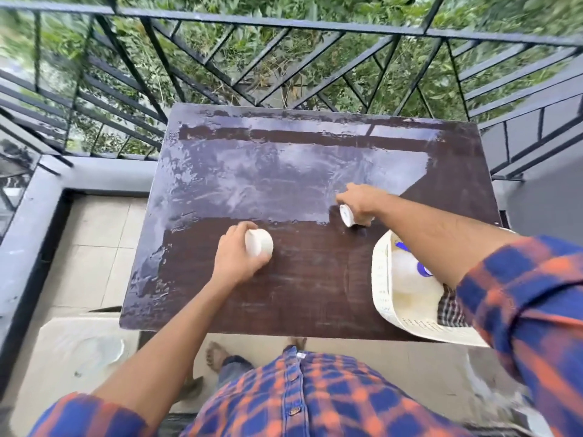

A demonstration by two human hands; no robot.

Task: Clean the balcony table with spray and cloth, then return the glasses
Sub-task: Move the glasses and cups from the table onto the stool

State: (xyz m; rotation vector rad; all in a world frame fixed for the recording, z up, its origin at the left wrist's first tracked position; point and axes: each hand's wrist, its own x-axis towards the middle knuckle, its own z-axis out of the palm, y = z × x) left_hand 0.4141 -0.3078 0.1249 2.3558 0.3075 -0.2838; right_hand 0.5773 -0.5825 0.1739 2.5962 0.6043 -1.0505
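Plaid shirt [293,398] front fills the bottom of the view, with both bare forearms reaching out over the table [284,304]. Left hand [235,260] grips the left glass [259,242], white and opaque, fingers curled round its side, over the dark brown near half, left of centre. Right hand [358,201] grips the right glass [346,215], also white, further out toward the right edge, where the dark part meets the pale streaky film over the far half. Both glasses look tilted, round ends toward the camera. Motion blur, so contact with the top cannot be told.

Basket [383,298] sits at the near right corner, overhanging the edge, with the spray bottle [407,272] and checked cloth [449,307] inside and the right forearm crossing above it. Railing [220,20] runs beyond the far edge.

Judgement: wiping looks done and the glasses are being returned. To do it well, bring each glass upright, lower it until the base sits flat, keep it well in from the edges and clear of the basket, and loosen the fingers only once it stands. The filmed half may be slick, so the brown part seems the safer spot.
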